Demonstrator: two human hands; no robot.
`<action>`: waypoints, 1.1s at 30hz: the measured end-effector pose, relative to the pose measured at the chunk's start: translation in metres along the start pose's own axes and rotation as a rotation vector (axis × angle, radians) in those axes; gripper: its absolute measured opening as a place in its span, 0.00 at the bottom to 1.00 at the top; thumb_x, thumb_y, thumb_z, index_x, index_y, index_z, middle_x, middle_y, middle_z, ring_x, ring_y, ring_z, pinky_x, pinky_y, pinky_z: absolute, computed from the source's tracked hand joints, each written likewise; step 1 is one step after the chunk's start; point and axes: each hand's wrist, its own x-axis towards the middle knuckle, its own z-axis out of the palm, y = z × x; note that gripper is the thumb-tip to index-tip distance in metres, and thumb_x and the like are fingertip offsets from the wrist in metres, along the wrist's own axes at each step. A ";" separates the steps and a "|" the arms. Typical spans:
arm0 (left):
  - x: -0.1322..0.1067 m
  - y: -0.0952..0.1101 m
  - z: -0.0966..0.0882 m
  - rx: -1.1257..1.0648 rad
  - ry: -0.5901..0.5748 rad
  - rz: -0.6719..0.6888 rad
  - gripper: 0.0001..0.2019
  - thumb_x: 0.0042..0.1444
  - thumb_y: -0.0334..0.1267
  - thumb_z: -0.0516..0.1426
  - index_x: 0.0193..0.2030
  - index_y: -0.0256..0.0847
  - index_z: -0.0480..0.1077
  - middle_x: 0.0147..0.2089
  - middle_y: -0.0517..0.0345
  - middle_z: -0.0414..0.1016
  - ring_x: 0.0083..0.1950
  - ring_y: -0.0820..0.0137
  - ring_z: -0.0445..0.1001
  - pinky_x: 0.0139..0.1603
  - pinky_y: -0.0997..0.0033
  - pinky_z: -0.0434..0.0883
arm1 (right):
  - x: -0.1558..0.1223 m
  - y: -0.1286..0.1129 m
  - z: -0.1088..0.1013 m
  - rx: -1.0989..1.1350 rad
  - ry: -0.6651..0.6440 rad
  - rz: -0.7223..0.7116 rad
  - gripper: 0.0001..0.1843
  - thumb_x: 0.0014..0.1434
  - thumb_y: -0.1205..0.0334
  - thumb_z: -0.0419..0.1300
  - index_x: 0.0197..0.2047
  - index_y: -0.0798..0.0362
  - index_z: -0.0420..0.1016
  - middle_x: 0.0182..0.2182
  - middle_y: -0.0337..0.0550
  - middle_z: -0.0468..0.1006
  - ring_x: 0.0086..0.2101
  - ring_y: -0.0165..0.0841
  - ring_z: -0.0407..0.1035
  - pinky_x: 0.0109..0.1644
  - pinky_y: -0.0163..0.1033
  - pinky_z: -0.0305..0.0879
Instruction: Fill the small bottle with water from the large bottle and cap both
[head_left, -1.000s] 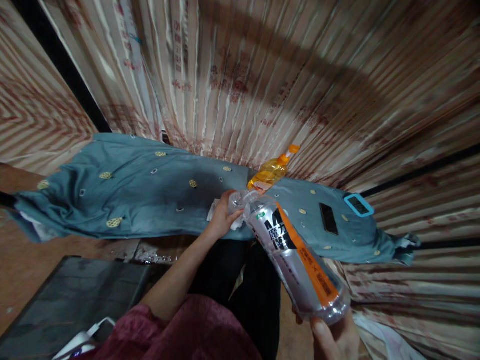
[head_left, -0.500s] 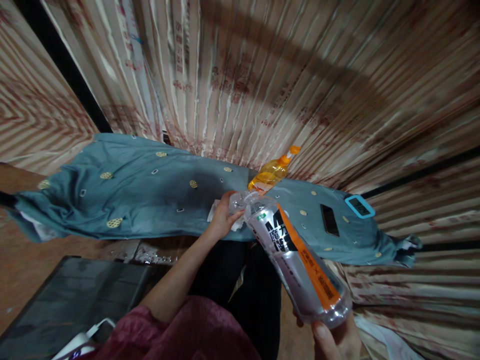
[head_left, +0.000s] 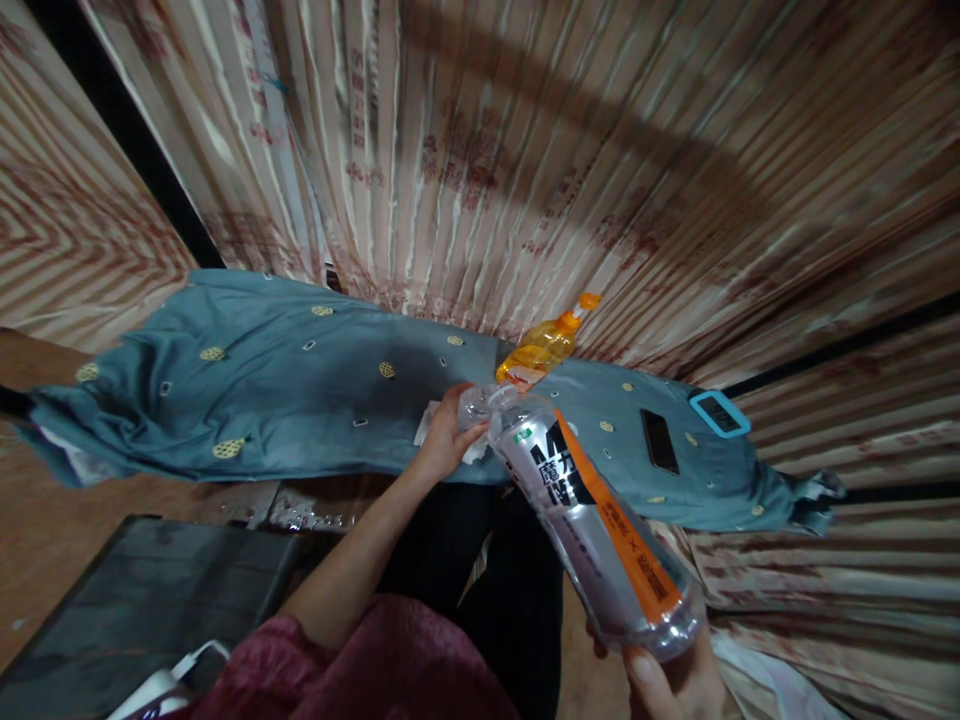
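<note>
My right hand [head_left: 667, 680] is closed around the base of a large clear plastic bottle [head_left: 592, 530] with a silver and orange label. The bottle is tilted, its neck pointing up and to the left. At that neck, my left hand [head_left: 450, 435] is closed on a small clear plastic cup [head_left: 474, 406], whose rim meets the bottle's mouth. Whether liquid is flowing I cannot tell. A crumpled white tissue [head_left: 426, 420] shows beside and beneath my left hand. Just behind the bottle's neck stands an orange pump bottle [head_left: 540, 348] with yellow liquid.
A narrow table with a grey-green pineapple-print cloth [head_left: 285, 380] runs across the view. To the right lie a dark phone [head_left: 659, 440] and a blue-framed digital clock [head_left: 720, 412]. A dark box [head_left: 150, 610] with a white device [head_left: 154, 692] is at lower left; a pleated curtain [head_left: 465, 150] hangs behind.
Almost nothing differs. Both hands, the large bottle and the cup keep their places; the view has shifted very slightly.
</note>
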 end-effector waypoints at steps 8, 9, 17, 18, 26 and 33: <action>0.001 0.001 0.001 -0.031 0.007 -0.005 0.29 0.55 0.44 0.66 0.61 0.39 0.63 0.57 0.44 0.74 0.59 0.52 0.75 0.62 0.50 0.71 | -0.002 -0.005 0.001 -0.002 -0.003 0.013 0.41 0.55 0.45 0.68 0.68 0.52 0.66 0.52 0.54 0.80 0.48 0.50 0.78 0.44 0.47 0.75; 0.002 0.001 0.001 -0.030 0.003 -0.007 0.29 0.55 0.45 0.66 0.60 0.39 0.64 0.57 0.44 0.74 0.59 0.52 0.75 0.62 0.50 0.71 | -0.002 -0.006 0.001 -0.006 -0.001 0.014 0.41 0.55 0.45 0.68 0.67 0.52 0.66 0.51 0.53 0.81 0.47 0.50 0.78 0.43 0.46 0.75; 0.002 0.002 0.000 -0.020 0.001 -0.009 0.29 0.55 0.46 0.66 0.60 0.39 0.63 0.56 0.45 0.75 0.56 0.53 0.76 0.60 0.51 0.72 | -0.002 -0.006 0.003 0.009 0.032 0.043 0.43 0.52 0.44 0.69 0.67 0.53 0.67 0.44 0.51 0.82 0.44 0.50 0.78 0.44 0.49 0.74; 0.002 0.002 0.000 -0.019 -0.002 -0.011 0.29 0.55 0.46 0.66 0.60 0.39 0.63 0.55 0.45 0.75 0.56 0.53 0.76 0.60 0.52 0.72 | -0.002 -0.005 0.003 0.013 0.025 0.039 0.43 0.53 0.44 0.69 0.67 0.53 0.67 0.44 0.51 0.82 0.44 0.50 0.78 0.44 0.49 0.74; 0.002 0.001 0.000 -0.044 -0.009 -0.021 0.29 0.55 0.48 0.65 0.60 0.39 0.63 0.58 0.43 0.73 0.59 0.52 0.74 0.63 0.50 0.69 | -0.001 -0.003 0.000 0.006 -0.019 0.001 0.41 0.55 0.44 0.67 0.68 0.53 0.66 0.47 0.51 0.81 0.46 0.50 0.78 0.44 0.49 0.74; 0.002 0.001 0.000 -0.055 -0.004 -0.022 0.29 0.55 0.46 0.65 0.60 0.39 0.63 0.58 0.44 0.74 0.59 0.53 0.74 0.64 0.51 0.69 | -0.001 0.000 -0.001 0.004 -0.016 -0.014 0.41 0.56 0.46 0.67 0.68 0.54 0.65 0.52 0.54 0.80 0.50 0.51 0.77 0.46 0.49 0.74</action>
